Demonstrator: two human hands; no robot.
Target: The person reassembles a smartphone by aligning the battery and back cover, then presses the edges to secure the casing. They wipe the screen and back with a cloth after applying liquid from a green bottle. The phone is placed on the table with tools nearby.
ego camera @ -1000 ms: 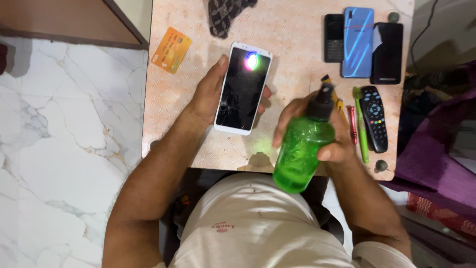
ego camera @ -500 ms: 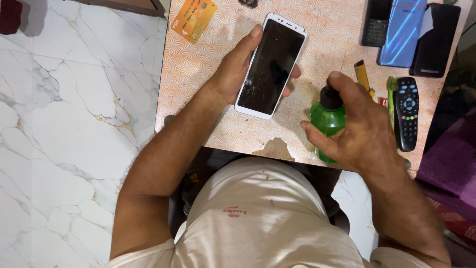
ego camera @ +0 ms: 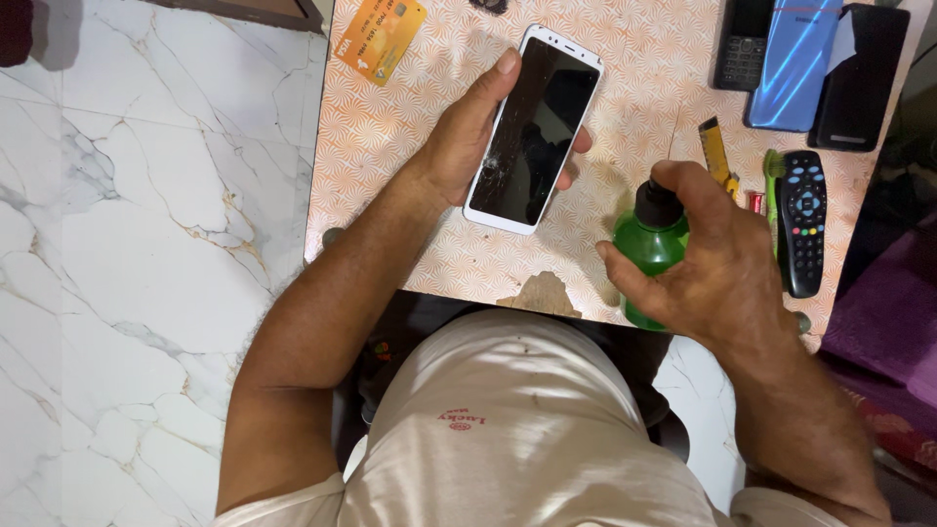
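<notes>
My left hand [ego camera: 467,137] holds a white-framed smartphone [ego camera: 534,129] with a dark screen, tilted up above the patterned table [ego camera: 410,205]. Small wet spots show on the phone's lower screen. My right hand [ego camera: 712,263] grips a green spray bottle [ego camera: 646,256] with a black nozzle, just right of the phone, my index finger over the top of the nozzle. The nozzle points toward the phone.
An orange card [ego camera: 381,39] lies at the table's far left. A black keypad phone [ego camera: 742,44], a blue phone [ego camera: 793,60], a black phone [ego camera: 862,73], a black remote [ego camera: 802,222], a yellow cutter [ego camera: 714,154] and a green pen lie at the right. White marble floor [ego camera: 137,244] spreads left.
The spray bottle has gone from raised and lying over to upright at the table's near edge beside the phone. The screen's bright light glare has gone, and wet spots show on it.
</notes>
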